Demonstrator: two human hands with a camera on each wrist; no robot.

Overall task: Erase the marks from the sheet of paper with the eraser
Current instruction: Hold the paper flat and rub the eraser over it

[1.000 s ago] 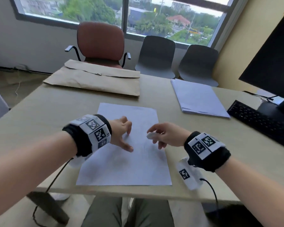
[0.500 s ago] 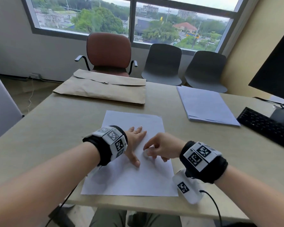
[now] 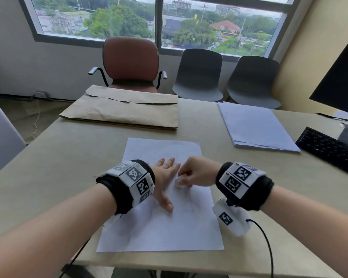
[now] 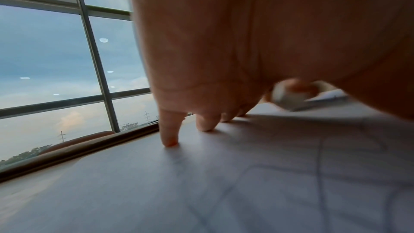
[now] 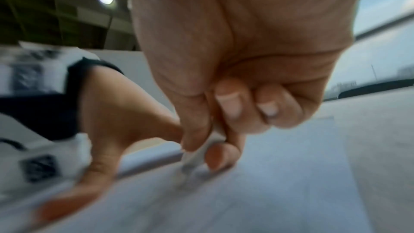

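Note:
A white sheet of paper (image 3: 159,227) with faint pencil lines lies on the desk in front of me. My left hand (image 3: 166,177) lies flat on the sheet with straight, spread fingers, thumb pointing toward me. My right hand (image 3: 193,175) pinches a small white eraser (image 3: 177,182) between thumb and forefinger and holds it down on the paper just right of the left hand. In the right wrist view the eraser (image 5: 197,155) is blurred against the sheet (image 5: 280,192). In the left wrist view my fingertips (image 4: 169,141) touch the paper (image 4: 246,183), and the eraser (image 4: 291,96) shows beyond the palm.
A brown envelope (image 3: 125,112) lies at the desk's far side and a stack of white paper (image 3: 253,127) at the far right. A black keyboard (image 3: 333,149) and monitor (image 3: 342,85) stand at the right edge. Three chairs (image 3: 129,63) face the desk below the window.
My left hand flattened onto the sheet, fingers now spread. My right hand brought the eraser down onto the paper beside it. The head view has tilted up slightly.

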